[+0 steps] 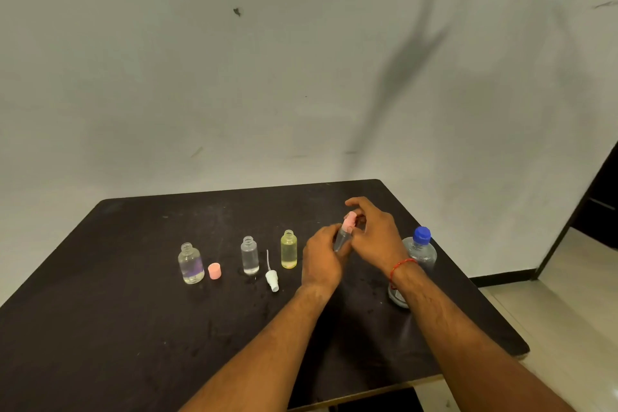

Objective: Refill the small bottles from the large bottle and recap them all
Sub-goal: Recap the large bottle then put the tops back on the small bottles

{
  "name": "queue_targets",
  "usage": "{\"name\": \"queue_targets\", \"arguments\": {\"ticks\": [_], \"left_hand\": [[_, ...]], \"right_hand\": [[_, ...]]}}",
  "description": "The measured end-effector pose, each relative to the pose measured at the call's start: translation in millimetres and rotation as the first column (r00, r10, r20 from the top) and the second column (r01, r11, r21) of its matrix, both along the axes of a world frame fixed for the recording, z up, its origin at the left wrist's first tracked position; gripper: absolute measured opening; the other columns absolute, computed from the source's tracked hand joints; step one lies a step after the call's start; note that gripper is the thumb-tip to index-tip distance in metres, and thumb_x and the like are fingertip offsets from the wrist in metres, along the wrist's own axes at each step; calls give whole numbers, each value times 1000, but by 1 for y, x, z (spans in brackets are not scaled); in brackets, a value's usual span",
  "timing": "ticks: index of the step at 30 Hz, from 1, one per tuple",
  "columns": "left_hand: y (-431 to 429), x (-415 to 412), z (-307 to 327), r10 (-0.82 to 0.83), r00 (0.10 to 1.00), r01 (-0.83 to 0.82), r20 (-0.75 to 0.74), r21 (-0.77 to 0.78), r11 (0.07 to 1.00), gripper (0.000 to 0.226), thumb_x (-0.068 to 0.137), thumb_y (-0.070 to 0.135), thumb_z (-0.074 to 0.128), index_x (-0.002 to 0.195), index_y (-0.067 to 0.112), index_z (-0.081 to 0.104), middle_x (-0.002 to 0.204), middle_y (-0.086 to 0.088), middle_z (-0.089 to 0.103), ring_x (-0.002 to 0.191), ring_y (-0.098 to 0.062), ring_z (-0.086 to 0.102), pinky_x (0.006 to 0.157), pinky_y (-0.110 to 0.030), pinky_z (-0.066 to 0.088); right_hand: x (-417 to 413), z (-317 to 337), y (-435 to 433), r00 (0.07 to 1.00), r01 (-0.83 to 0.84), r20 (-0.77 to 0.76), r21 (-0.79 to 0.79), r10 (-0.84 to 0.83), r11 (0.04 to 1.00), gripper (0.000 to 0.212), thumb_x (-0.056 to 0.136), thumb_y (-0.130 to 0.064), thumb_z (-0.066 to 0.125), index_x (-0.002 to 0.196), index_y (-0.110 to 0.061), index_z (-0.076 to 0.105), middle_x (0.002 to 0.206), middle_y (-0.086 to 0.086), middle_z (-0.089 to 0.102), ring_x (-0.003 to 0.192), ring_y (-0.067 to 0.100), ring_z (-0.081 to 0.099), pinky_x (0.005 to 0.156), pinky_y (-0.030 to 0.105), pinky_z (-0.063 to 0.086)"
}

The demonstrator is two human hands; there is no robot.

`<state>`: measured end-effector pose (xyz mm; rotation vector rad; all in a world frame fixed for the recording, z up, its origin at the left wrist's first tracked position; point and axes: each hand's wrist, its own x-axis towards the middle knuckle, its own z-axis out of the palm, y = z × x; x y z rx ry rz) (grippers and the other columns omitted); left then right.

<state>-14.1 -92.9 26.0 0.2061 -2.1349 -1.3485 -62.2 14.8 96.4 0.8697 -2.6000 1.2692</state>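
Bare room: scuffed wall (301, 60), dark table (133, 311)

The small bottle (342, 239) shows only as a sliver between the left grip (322, 257) and the right grip (378, 234). Fingers hide its base and fill level. Its pink cap (350, 220) is half covered, so whether it sits fully on cannot be told. The right wrist (401, 269) crosses the large bottle (423, 252), hiding its middle and label. The left and bottom edges cut off the tabletop (133, 311), and the bottom edge cuts both forearms (277, 338).
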Motion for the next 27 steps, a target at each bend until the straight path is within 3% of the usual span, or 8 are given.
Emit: {"name": "queue_targets", "arguments": {"ticks": [5,8,13,16,20,24,27], "left_hand": [[0,-1,0,19,1000,-19,20,-12,1000,10,96,33,69,103,40,68,97,15,68,91,1,65,76,-17,54],[-1,-1,1,28,999,-27,31,-16,1000,11,96,33,69,107,35,69,97,15,67,90,2,64,73,-14,49],[-2,-1,1,17,1000,-17,9,6,1000,6,97,35,66,101,38,68,94,13,68,89,-2,65,77,-24,57],[0,-1,2,27,1000,-27,14,-11,1000,10,97,38,66,106,33,70,94,13,68,89,-2,65,77,-23,56],[1,-2,2,44,999,-44,6,-36,998,11,96,29,71,107,29,71,94,13,68,89,-3,64,74,-16,51],[1,-2,3,55,998,-53,32,-45,998,20,95,23,71,116,21,72,101,9,69,93,-7,64,78,-17,50],[0,-2,5,38,999,-38,4,-32,999,17,95,21,70,111,26,72,99,13,68,93,-4,64,77,-15,50]], "right_hand": [[0,0,-1,997,51,-51,5,-51,999,42,85,-21,73,122,-26,54,98,-6,63,87,9,61,83,23,54],[0,0,0,998,46,-50,6,-46,999,46,84,-29,74,124,-26,51,96,-9,60,87,8,61,83,25,54],[-1,-5,0,999,-21,-38,-56,19,998,45,86,-14,71,125,-27,52,110,-6,63,98,8,60,86,20,50],[-2,-6,1,999,-9,-50,-33,7,999,37,84,-10,70,112,-31,57,101,-7,64,89,6,60,81,16,49],[-3,-6,-1,995,44,-84,-23,-46,999,29,82,-23,75,99,-36,55,88,-15,58,77,-1,56,68,7,42],[-4,-6,-2,996,61,-66,-3,-61,998,39,81,-31,77,114,-29,56,96,-12,58,84,6,60,80,17,51],[-4,-3,-1,999,23,-24,-34,-24,999,54,83,-23,76,130,-26,49,111,-7,60,99,9,60,89,27,52]]}}
